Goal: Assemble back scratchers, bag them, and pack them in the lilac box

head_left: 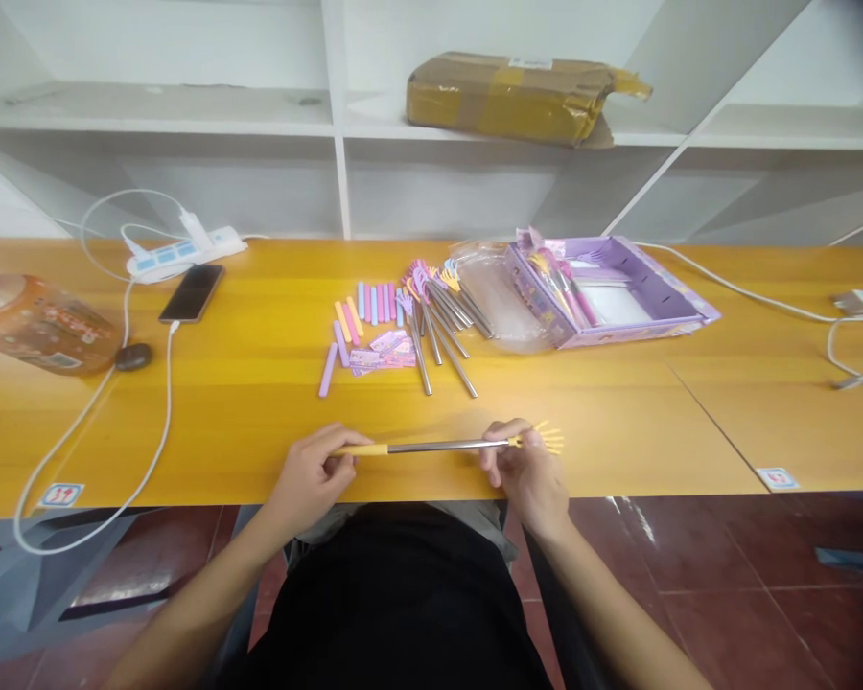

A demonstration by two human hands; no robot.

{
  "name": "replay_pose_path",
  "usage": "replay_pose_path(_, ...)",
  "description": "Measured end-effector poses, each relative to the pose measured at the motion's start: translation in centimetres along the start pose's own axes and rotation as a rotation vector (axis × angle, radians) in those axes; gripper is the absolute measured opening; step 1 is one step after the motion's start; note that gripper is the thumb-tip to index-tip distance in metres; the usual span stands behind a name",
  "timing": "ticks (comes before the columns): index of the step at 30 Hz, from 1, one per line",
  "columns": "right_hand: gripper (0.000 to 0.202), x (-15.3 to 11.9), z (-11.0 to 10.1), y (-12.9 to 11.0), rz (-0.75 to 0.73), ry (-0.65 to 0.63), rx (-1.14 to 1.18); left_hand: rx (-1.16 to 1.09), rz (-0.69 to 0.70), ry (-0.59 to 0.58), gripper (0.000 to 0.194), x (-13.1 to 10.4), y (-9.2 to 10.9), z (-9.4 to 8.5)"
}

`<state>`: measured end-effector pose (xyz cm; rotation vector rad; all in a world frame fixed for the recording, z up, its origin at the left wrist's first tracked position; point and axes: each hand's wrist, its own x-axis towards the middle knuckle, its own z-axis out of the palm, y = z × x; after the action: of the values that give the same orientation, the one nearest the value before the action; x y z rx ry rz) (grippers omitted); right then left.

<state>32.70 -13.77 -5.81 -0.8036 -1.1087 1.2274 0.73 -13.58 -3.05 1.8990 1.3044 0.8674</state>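
Observation:
A back scratcher (442,446) with a yellow handle, a metal rod and a yellow claw-shaped head lies level between my hands, over the table's front edge. My left hand (314,471) is closed around the yellow handle end. Near the claw, my right hand (530,474) pinches the other end, its fingers partly hiding the joint. Beyond them lie several metal rods (442,331) with coloured claw heads in a pile. Loose coloured handles (329,370) in purple, pink, yellow and blue sit left of the pile, beside small printed cards (384,353).
At the back right stands a purple box (633,331) holding packed items, with a clear plastic bag (496,297) against it. A phone (192,292) on a cable, a power strip (187,254) and an orange package (43,326) are at left. A taped carton (503,96) rests on the shelf.

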Motion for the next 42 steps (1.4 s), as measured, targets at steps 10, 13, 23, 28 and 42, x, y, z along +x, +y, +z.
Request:
replay_pose_path(10,0.046,0.2,0.0,0.0,0.036,0.024,0.036,0.022,0.007,0.011,0.03,-0.2,0.8,1.3)
replay_pose_path(13,0.044,0.9,-0.5,0.0,0.122,0.013,0.096,0.004,-0.009,-0.021,0.03,0.0,0.6,1.1)
replay_pose_path(23,0.037,2.3,-2.2,-0.9,0.086,0.198,0.085,0.018,-0.015,0.032,0.03,0.3,0.8,1.2)
replay_pose_path(28,0.044,0.5,-2.0,-0.9,-0.217,0.444,-0.526,0.005,-0.014,0.013,0.033,0.3,0.6,1.0)
replay_pose_path(42,0.038,-0.2,-2.0,-1.9,-0.168,0.108,-0.54,0.088,0.017,0.045,0.028,0.0,0.9,1.1)
